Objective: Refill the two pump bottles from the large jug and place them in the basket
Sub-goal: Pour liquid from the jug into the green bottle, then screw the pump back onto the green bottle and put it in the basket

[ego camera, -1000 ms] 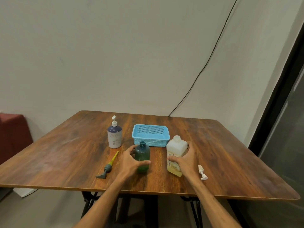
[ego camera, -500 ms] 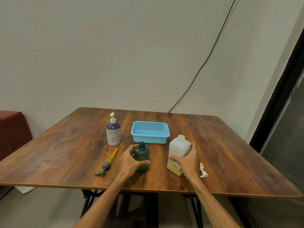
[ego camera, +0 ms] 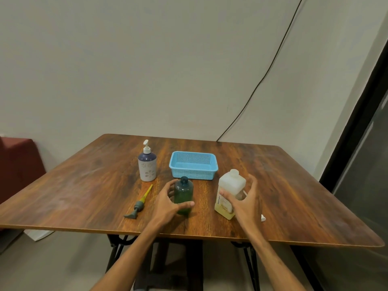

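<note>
A dark green bottle [ego camera: 184, 193] stands uncapped near the table's front, and my left hand [ego camera: 168, 203] grips it from the left with the thumb across its front. The white jug [ego camera: 230, 192] of yellowish liquid tilts to the right of it, held by my right hand [ego camera: 244, 201] around its right side. The green bottle's pump [ego camera: 140, 203], yellow tube and grey head, lies flat to the left. A purple-and-white pump bottle [ego camera: 147, 164] stands capped behind it. The blue basket [ego camera: 194, 174] sits empty behind the green bottle.
A small white cap or pump piece [ego camera: 262, 218] peeks out on the wooden table [ego camera: 84, 185] just right of my right wrist. A black cable [ego camera: 262, 80] runs down the wall behind. A red seat [ego camera: 19, 162] stands at the far left.
The jug has tipped and lifted slightly off its base in my right hand. My left hand has stayed on the green bottle.
</note>
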